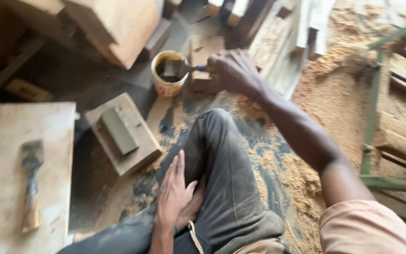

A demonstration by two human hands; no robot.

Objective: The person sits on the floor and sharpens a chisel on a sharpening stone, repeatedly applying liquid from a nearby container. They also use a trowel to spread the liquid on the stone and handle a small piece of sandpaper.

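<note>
Down on the sawdust-strewn floor, the person's right hand (233,71) reaches forward, fingers closed round the handle of a putty knife (180,68) whose flat metal blade dips into a small round can (167,74) of dark, thick paste. The knife's long axis runs roughly level across the view, handle to the right, blade pointing left into the can. The can stands upright, cream-sided with a light rim, just beside a small wooden block (203,61) behind the hand. The left hand (175,195) lies flat and open on the knee of dusty dark trousers (226,183), holding nothing. To the left of the leg a rough square wooden board (139,150) lies on the ground with a grey rectangular slab (118,130) on top. Further left, a pale, scuffed tabletop (5,155) carries a worn brush (31,188) lying lengthwise, well apart from both hands. Heavy timber pieces (118,28) crowd the far edge; a green metal frame (372,127) stands over thick sawdust at the right. Open floor remains between can and board.
</note>
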